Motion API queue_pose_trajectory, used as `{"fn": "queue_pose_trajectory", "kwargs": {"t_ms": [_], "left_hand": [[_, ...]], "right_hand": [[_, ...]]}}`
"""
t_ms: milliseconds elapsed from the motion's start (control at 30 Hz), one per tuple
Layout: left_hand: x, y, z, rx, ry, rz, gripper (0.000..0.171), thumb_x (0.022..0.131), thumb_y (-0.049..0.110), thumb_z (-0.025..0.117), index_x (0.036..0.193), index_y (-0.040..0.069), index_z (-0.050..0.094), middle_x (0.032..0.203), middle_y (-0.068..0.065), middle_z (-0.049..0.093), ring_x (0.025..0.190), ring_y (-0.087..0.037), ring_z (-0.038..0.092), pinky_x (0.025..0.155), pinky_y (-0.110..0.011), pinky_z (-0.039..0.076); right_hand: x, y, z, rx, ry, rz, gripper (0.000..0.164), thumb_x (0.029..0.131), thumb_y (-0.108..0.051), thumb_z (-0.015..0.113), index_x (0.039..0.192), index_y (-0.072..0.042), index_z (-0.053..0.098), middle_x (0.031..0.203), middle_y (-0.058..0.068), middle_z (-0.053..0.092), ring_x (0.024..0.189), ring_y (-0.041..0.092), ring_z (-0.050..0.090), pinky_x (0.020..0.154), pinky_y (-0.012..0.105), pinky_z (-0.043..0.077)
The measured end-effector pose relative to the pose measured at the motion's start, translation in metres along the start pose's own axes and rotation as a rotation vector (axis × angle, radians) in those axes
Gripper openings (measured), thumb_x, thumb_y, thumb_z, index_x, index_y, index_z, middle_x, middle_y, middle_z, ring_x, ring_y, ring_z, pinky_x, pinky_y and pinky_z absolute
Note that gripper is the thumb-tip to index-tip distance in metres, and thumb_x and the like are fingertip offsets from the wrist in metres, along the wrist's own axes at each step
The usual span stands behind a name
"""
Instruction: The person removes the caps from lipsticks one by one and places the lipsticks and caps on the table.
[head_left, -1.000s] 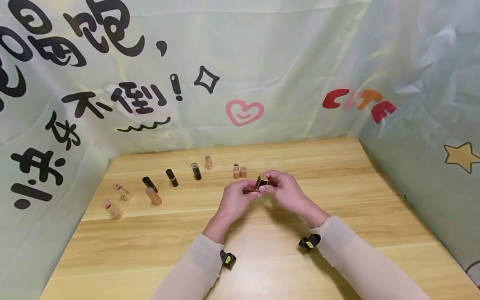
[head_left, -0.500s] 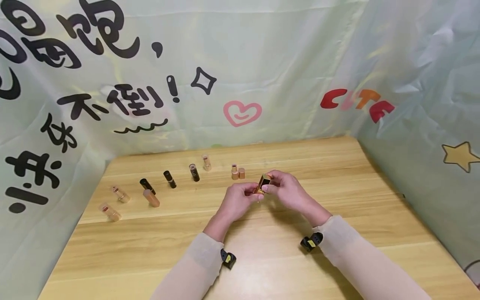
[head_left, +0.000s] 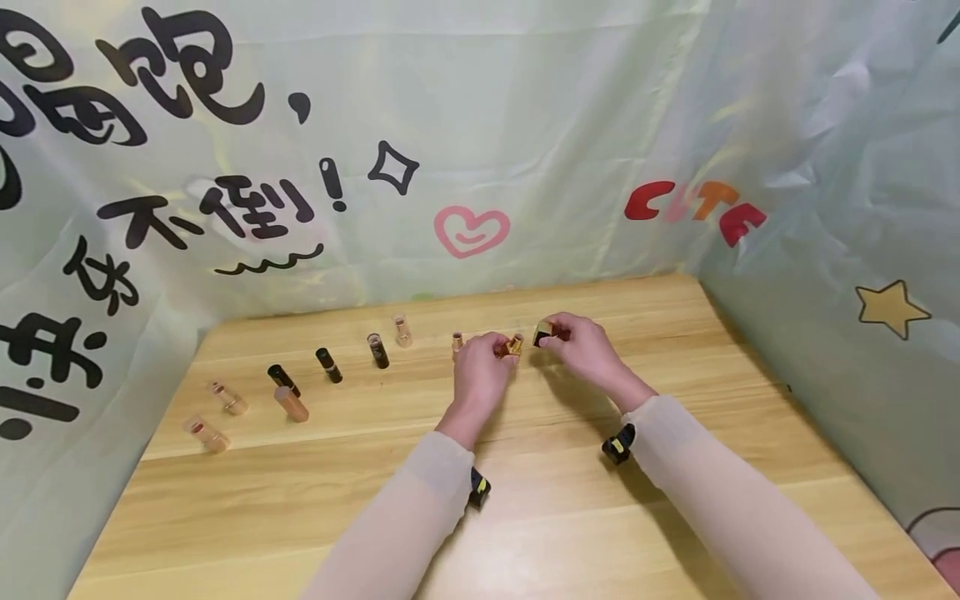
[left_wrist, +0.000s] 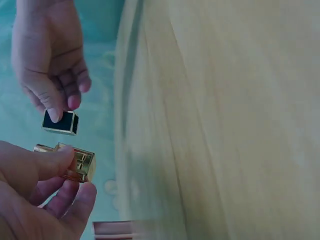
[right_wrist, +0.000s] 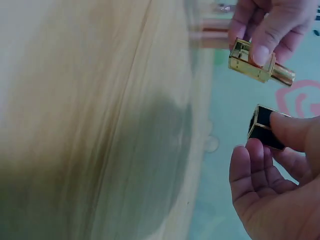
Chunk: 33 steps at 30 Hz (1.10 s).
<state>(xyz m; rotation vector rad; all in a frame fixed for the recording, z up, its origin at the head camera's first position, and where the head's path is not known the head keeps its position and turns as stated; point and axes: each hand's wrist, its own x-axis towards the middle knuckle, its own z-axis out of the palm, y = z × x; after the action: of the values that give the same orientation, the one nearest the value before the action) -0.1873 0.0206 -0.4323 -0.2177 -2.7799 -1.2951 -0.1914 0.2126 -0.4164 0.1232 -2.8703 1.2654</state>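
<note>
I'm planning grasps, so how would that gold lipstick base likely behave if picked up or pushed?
The gold lipstick base looks stiff, given its crisp edges. Its glossy surface may feel slippery. Its flat, boxy sides suggest it would probably slide rather than roll.

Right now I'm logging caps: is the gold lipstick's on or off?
Off. The right hand pinches the black cap, apart from the gold lipstick in the left hand.

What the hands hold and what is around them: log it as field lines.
Left hand: grips shiny gold metallic lipstick base
Right hand: grips black, gold-edged rectangular cap
Cap and base: apart
Surface: light wood-grain table
Left of the hands: peach cylindrical tube, three black cylindrical tubes, among others
</note>
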Motion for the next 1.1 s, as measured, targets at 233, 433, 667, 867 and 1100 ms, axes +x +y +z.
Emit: {"fn": "queue_pose_trajectory", "kwargs": {"t_ms": [233, 433, 667, 867, 1100], "left_hand": [[0.013, -0.003, 0.014, 0.129, 0.023, -0.053, 0.021, 0.093, 0.013, 0.080, 0.115, 0.012, 0.080, 0.109, -0.003, 0.081, 0.104, -0.028, 0.072, 0.098, -0.046, 0.053], [0.020, -0.005, 0.020, 0.173, -0.002, -0.077, 0.020, 0.096, 0.010, 0.076, 0.116, 0.011, 0.080, 0.109, -0.006, 0.081, 0.099, -0.025, 0.076, 0.085, -0.040, 0.060], [0.030, -0.004, 0.021, 0.206, -0.015, -0.077, 0.019, 0.099, 0.011, 0.073, 0.117, 0.011, 0.079, 0.108, -0.006, 0.081, 0.097, -0.024, 0.076, 0.084, -0.041, 0.059], [0.033, -0.003, 0.021, 0.237, -0.009, -0.066, 0.018, 0.099, 0.011, 0.072, 0.116, 0.012, 0.080, 0.106, -0.006, 0.081, 0.094, -0.026, 0.077, 0.081, -0.043, 0.058], [0.034, -0.005, 0.025, 0.252, -0.011, -0.094, 0.020, 0.099, 0.012, 0.073, 0.117, 0.015, 0.080, 0.106, -0.005, 0.081, 0.094, -0.027, 0.077, 0.084, -0.046, 0.055]], "right_hand": [[0.021, 0.001, 0.014, -0.153, -0.055, -0.011, 0.030, 0.099, -0.012, 0.072, 0.125, 0.002, 0.065, 0.113, 0.018, 0.074, 0.103, 0.033, 0.070, 0.089, 0.047, 0.057], [0.030, 0.004, 0.026, -0.225, -0.090, -0.008, 0.030, 0.099, -0.012, 0.072, 0.124, 0.002, 0.067, 0.113, 0.017, 0.075, 0.108, 0.035, 0.070, 0.095, 0.049, 0.056], [0.035, 0.003, 0.029, -0.235, -0.092, 0.017, 0.025, 0.100, -0.012, 0.072, 0.122, 0.000, 0.067, 0.112, 0.016, 0.074, 0.105, 0.034, 0.069, 0.094, 0.048, 0.056], [0.040, 0.002, 0.032, -0.244, -0.087, 0.013, 0.023, 0.099, -0.013, 0.072, 0.119, -0.002, 0.068, 0.110, 0.014, 0.074, 0.102, 0.033, 0.069, 0.092, 0.048, 0.056], [0.041, 0.006, 0.033, -0.232, -0.108, 0.021, 0.026, 0.099, -0.010, 0.071, 0.123, 0.000, 0.068, 0.114, 0.016, 0.074, 0.107, 0.035, 0.070, 0.095, 0.049, 0.056]]}}
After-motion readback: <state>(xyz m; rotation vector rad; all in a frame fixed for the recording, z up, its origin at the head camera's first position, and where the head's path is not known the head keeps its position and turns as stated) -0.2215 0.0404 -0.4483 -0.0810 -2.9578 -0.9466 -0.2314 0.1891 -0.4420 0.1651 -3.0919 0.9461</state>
